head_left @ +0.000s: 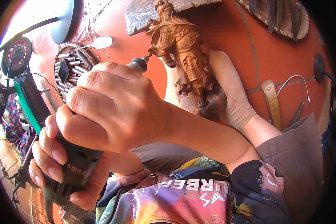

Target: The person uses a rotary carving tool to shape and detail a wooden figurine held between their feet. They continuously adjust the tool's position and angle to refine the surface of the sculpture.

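Note:
A black handheld rotary carving tool (80, 160) slants across the left side, its metal collet and thin bit pointing up and right. My right hand (117, 104) is wrapped round its upper part, the forearm crossing from the lower right. Lower down, the fingers and thumb of my left hand (50, 158) close round the tool's body. A brown carved wooden statuette (183, 48) of a robed, bearded figure leans between my two bare feet (231, 80), its head against a weathered wooden slab (140, 16). The bit's tip is near the statuette's left edge; contact cannot be made out.
A round basket (59, 56) of metal cylindrical pieces lies left, beside a white plastic piece (102, 42). Upper right is a woven tray (304, 22) with dark flat strips. A wooden-handled tool (271, 104) and white cable (306, 82) lie right. Wood shavings dot the tiled floor.

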`<state>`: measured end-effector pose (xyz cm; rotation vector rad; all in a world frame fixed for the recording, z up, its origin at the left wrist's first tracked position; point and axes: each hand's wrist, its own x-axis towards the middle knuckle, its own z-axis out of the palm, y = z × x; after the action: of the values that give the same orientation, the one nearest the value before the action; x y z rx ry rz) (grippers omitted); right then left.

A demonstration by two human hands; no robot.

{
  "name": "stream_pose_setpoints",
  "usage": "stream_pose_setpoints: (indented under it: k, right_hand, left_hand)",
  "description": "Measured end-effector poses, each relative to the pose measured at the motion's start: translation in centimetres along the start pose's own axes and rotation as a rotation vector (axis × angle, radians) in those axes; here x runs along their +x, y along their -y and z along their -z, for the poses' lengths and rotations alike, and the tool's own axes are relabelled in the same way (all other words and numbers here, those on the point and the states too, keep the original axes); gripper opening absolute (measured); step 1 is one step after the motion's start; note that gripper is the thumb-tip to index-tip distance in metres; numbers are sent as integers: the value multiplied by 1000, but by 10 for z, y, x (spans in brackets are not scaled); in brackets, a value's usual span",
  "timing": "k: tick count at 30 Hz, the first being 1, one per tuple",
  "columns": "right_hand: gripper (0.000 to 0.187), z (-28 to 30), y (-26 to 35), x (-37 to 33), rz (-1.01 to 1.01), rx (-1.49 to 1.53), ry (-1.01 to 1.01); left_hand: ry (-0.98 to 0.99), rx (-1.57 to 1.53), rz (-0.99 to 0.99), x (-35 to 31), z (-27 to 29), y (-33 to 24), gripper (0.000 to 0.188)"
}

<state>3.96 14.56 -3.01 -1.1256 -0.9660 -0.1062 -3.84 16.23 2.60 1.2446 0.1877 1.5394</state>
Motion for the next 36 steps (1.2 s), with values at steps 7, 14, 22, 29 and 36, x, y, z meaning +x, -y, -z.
stream_pose_setpoints:
  k: [7,14,22,29,36]
  right_hand:
    - [19,-5,-5,-3,-18,17,-40]
    - [19,0,-7,-1,-18,26,3]
    - [20,-5,-9,-2,-4,8,-42]
    - [20,-9,-13,-3,11,-22,-53]
    - [19,-9,-13,0,13,-30,-53]
  left_hand:
    - [39,26,1,2,3,4,48]
    - [37,72,5,3,4,4,47]
    - [28,68,21,5,9,3,47]
    - [26,58,15,7,12,11,46]
    - [20,-17,68,10,13,8,47]
